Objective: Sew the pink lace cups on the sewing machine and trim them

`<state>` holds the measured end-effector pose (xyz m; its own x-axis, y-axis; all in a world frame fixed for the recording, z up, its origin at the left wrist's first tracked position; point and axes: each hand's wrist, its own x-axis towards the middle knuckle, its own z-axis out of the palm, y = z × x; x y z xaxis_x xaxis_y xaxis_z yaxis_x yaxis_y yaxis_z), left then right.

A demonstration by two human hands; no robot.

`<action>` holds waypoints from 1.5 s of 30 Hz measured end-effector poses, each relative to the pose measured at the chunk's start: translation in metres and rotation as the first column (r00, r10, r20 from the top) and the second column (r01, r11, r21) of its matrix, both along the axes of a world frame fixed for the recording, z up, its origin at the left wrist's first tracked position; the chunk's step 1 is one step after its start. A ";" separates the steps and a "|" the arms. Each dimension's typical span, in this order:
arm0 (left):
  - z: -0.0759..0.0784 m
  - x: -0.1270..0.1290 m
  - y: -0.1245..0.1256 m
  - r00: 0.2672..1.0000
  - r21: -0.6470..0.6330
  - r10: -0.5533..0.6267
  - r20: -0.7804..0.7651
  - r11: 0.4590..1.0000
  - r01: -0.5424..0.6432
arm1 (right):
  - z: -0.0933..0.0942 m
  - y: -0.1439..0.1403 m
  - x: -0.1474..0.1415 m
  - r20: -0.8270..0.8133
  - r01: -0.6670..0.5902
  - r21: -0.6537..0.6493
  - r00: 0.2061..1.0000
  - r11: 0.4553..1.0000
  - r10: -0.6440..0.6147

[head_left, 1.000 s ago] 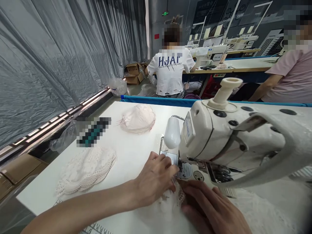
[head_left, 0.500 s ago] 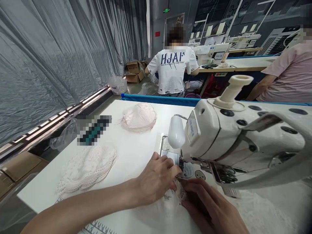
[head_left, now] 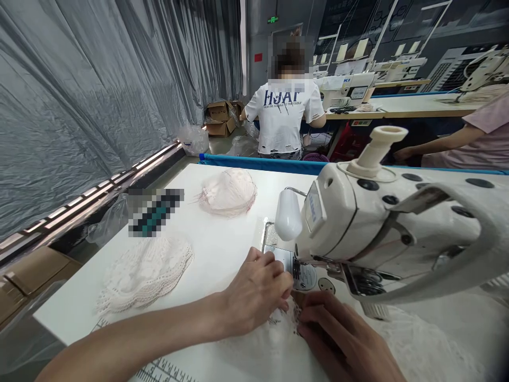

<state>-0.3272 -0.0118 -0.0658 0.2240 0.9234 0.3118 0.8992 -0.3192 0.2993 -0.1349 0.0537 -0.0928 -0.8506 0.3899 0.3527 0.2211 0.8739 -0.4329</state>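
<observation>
A white sewing machine stands at the right of the white table. Just in front of its needle area, my left hand has its fingers curled down on a piece of white lace fabric. Close beside it, my right hand pinches the lace edge of the same fabric. Parts of the fabric are hidden under both hands. A lace piece lies left of my left forearm, and a pale pink gathered piece with loose threads rests farther back.
More white lace lies right of my right hand, under the machine arm. A ruler marking runs along the near table edge. Cardboard boxes stand at the left. Ahead, a person in a white shirt sits; another person's pink sleeve shows at right.
My hands stay almost in place at the fabric, the left fingers curling slightly more. The person in pink at the right has shifted lower and to the right.
</observation>
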 end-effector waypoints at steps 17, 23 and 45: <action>0.013 -0.006 -0.002 0.994 -0.114 -0.016 0.107 0.993 0.028 | -0.002 -0.002 0.002 -0.059 0.024 0.051 0.998 0.998 -0.021; 0.016 -0.002 -0.001 0.984 -0.180 0.050 0.172 0.983 -0.018 | -0.001 -0.003 0.002 -0.004 0.034 0.003 0.999 0.999 -0.034; 0.008 0.002 0.003 0.989 -0.142 0.081 0.120 0.988 -0.064 | -0.004 -0.001 0.003 -0.060 -0.041 0.090 0.997 0.995 0.047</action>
<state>-0.3256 -0.0089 -0.0578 0.1219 0.9718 0.2017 0.8713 -0.2022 0.4472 -0.1318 0.0532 -0.0969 -0.8415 0.3176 0.4370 0.1569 0.9177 -0.3650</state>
